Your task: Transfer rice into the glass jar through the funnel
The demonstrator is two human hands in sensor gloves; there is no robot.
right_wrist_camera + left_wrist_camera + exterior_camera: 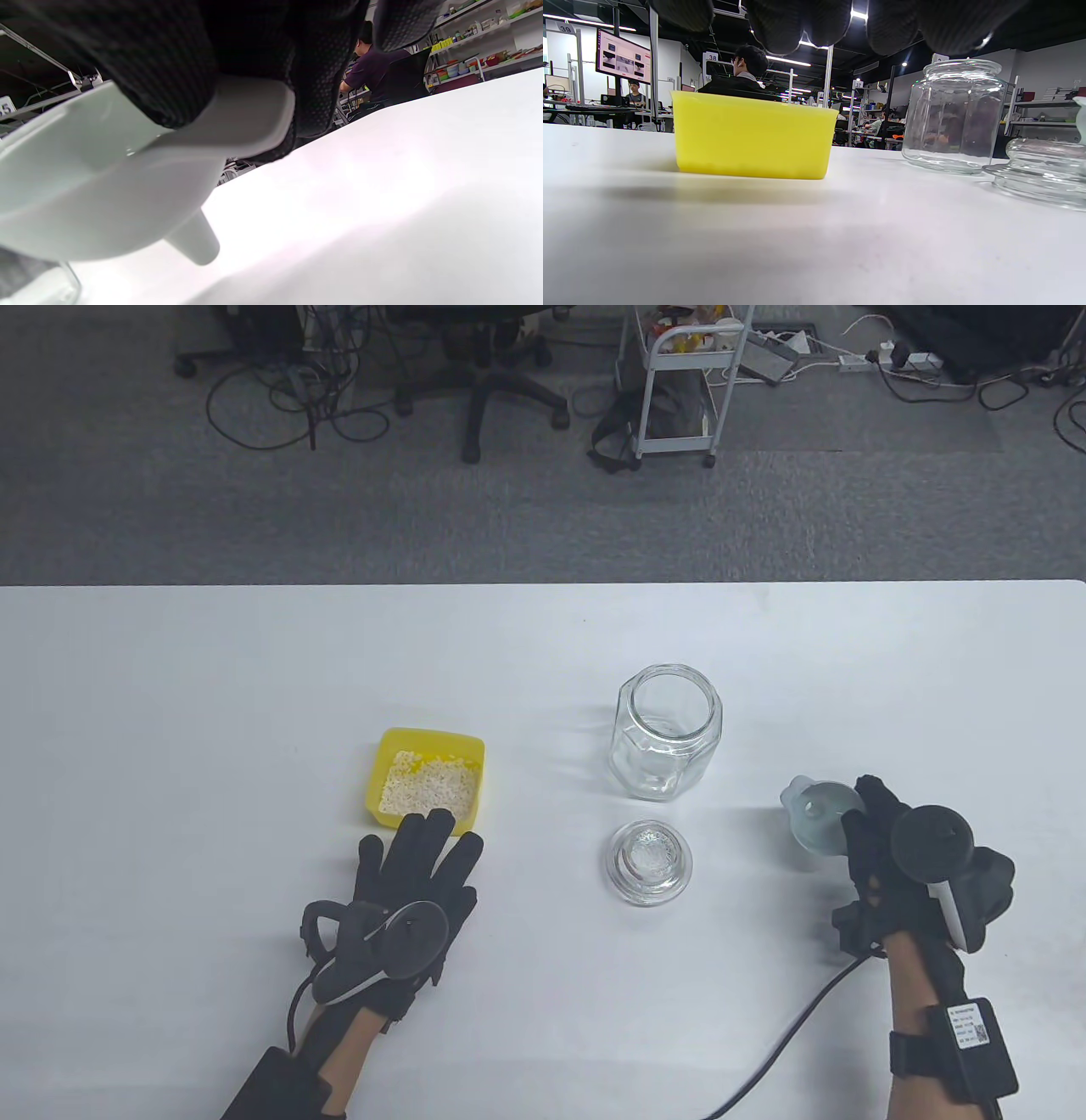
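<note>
A yellow tub (428, 777) of white rice (428, 790) sits left of centre; it also shows in the left wrist view (753, 140). An empty open glass jar (666, 731) stands upright at the middle, also in the left wrist view (955, 114). Its glass lid (650, 863) lies in front of it. My left hand (416, 869) lies flat and open on the table just before the tub, holding nothing. My right hand (878, 848) grips the rim tab of a pale funnel (816, 816), lifted off the table right of the jar; the spout (193, 241) points down.
The white table (212, 687) runs the full width, its far edge beyond the jar. A black cable (789, 1044) trails from my right wrist toward the bottom edge. Chairs and a cart stand on the floor past the table.
</note>
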